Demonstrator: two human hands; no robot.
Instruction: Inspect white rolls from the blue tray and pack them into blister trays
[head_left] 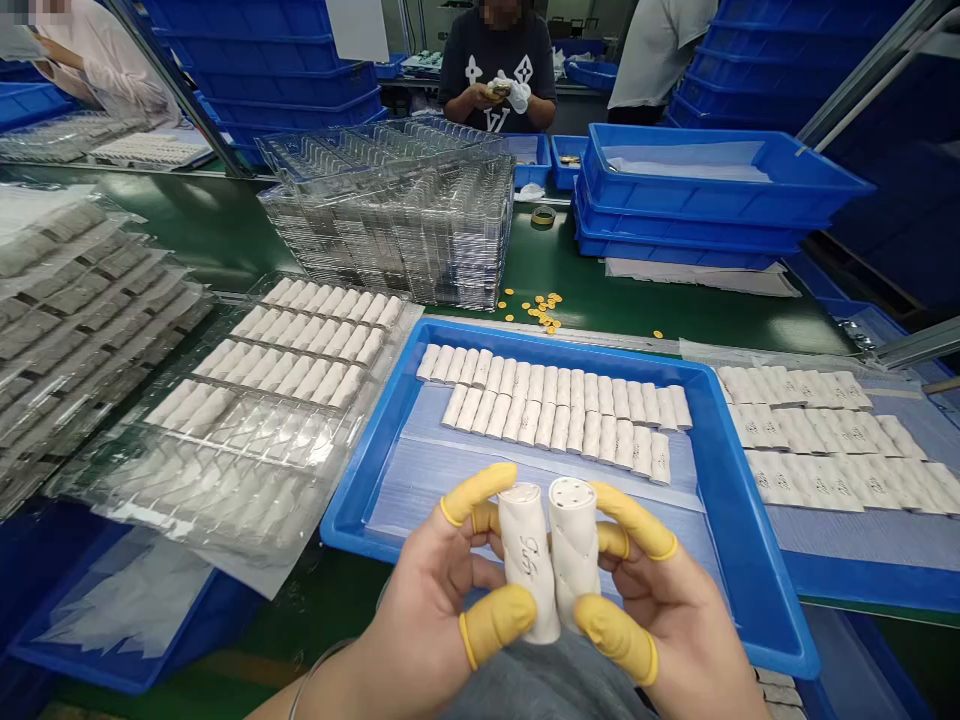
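My left hand [457, 570], with yellow finger cots, grips a white cylinder with dark script on its side [529, 560]. A second white cylinder [574, 550], its top dotted with small holes, is pinched in my right hand [645, 580], which wears yellow finger cots too. Both cylinders are nearly upright, side by side, over the front of a blue tray [360, 480]. Inside that tray, two rows of similar white cylinders [555, 405] lie on pale lining at the far side.
Left of the blue tray, a clear plastic tray [247, 440] holds rows of white cylinders. Stacked clear trays [397, 220] stand behind, near scattered small yellow discs [544, 312]. Blue bins [690, 215] rise at the back right. Another blue tray [862, 575] holds more cylinders. A co-worker [499, 70] sits opposite.
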